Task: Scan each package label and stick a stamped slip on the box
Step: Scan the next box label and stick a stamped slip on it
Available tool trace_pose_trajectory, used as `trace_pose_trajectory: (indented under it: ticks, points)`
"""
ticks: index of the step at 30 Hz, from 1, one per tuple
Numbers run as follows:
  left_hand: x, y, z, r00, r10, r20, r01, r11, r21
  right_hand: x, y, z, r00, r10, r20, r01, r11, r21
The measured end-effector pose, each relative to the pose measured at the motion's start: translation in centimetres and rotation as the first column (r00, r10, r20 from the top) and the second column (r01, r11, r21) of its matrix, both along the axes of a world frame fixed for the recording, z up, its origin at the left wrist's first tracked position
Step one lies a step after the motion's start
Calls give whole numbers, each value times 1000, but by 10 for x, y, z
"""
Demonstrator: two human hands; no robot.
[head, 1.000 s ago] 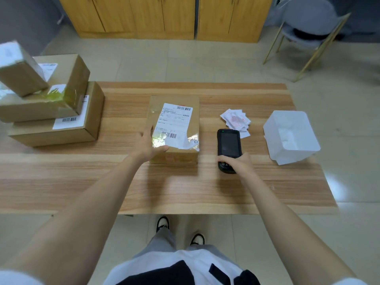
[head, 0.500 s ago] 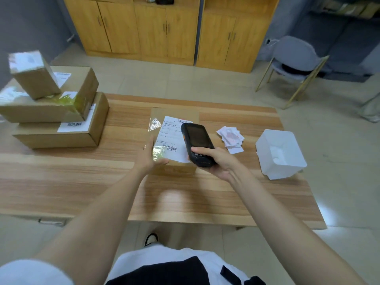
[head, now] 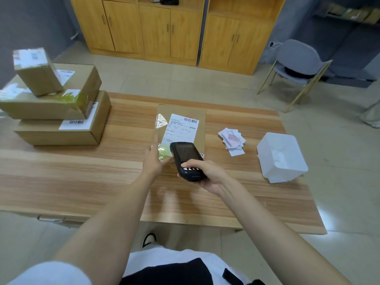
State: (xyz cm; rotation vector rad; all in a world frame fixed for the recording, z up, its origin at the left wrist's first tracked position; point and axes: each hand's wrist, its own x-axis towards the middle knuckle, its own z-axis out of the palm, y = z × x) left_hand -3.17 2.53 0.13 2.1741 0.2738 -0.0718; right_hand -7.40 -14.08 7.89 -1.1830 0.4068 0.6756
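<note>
Matt cardboard box, wood-grain table

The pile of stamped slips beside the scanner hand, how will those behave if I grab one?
The stamped slips look like thin paper, so one would probably be light and floppy. They lie fanned and overlapping, so pinching one may drag its neighbours. Lying flat on the table, an edge might need lifting first.

Nothing legible. Label on the middle box: barcode at top right, rows of small print and a few larger characters, all too blurred to read. Barcode labels on the stacked boxes at left, digits unreadable. Slips carry red stamps, illegible.
</note>
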Motion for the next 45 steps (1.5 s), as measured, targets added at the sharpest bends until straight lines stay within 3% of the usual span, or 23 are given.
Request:
trace_pose_trajectory:
  ticks: [5, 12, 21, 45]
  points:
    - [7, -1, -2, 1000, 7, 5, -7, 999, 34, -2, 3, 1, 1000, -6, 2, 6, 1000, 10]
    - [2, 0, -4, 1000, 23, 6, -22, 999, -38, 8, -1, 10, 999, -11, 36, 11, 1000, 23]
    - [-5, 1, -5, 1000, -2, 6, 2, 1000, 30, -10, 1, 1, 999, 31, -21, -31, 999, -16]
    - [-10, -9, -14, 993, 81, 83, -80, 997, -17, -17, -7, 5, 995, -87, 43, 86, 996, 23]
